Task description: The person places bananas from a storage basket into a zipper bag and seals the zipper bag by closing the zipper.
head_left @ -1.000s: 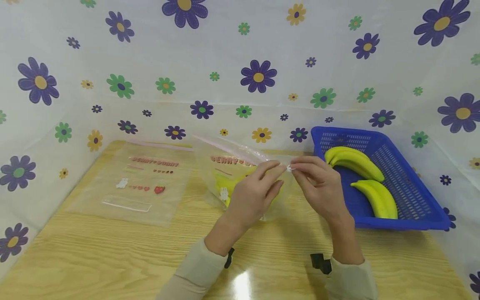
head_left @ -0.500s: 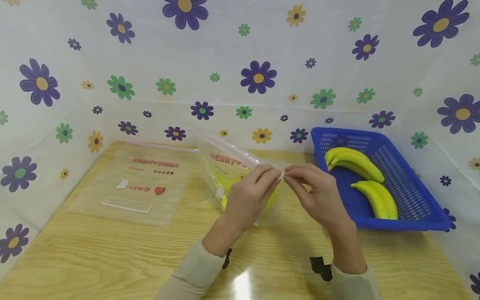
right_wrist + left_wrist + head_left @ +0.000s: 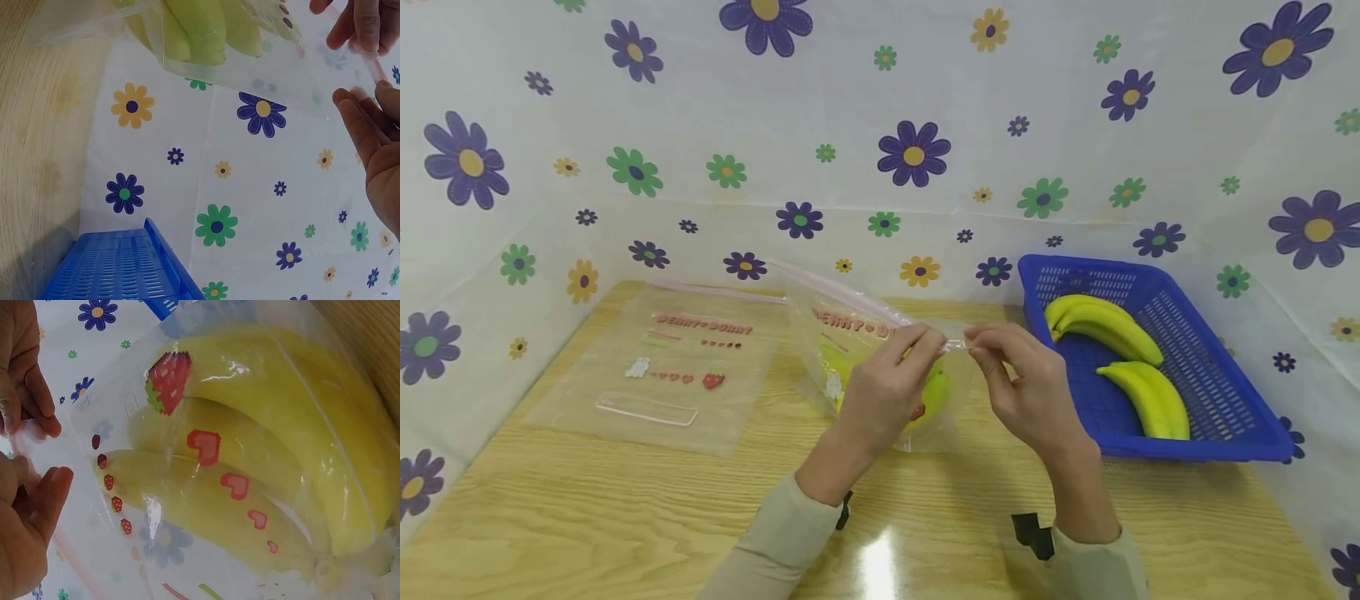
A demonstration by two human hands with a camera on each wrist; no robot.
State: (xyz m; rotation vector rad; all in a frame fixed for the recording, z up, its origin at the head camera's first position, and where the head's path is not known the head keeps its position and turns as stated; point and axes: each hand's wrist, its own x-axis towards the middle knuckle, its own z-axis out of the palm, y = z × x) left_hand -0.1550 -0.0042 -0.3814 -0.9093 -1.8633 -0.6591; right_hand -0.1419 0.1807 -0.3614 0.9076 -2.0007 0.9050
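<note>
At nine to ten o'clock on the wooden table (image 3: 625, 508), with twelve toward the flowered cloth (image 3: 820, 100), a clear flat bag (image 3: 658, 358) lies spread out, printed with red lettering, a white rabbit, hearts and a strawberry. Its pink strip runs along its twelve o'clock edge.

Next, near the table's centre, is the filled bag (image 3: 850, 337), with yellow bananas (image 3: 294, 406) showing through its clear side. Its pink zip strip (image 3: 850, 292) is raised and slants from the bag's eleven o'clock corner down to about three o'clock.

The left hand (image 3: 883, 383) reaches in from seven o'clock across the front of the filled bag, finger and thumb together, pinching the strip near its three o'clock end. The right hand (image 3: 1028, 387) comes from five o'clock and pinches the very end; a short clear stretch spans the gap between the two grips.

At two o'clock sits a blue basket (image 3: 1213, 367), holding one banana bunch (image 3: 1108, 327) at its ten o'clock and a second bunch (image 3: 1153, 404) at its six.
</note>
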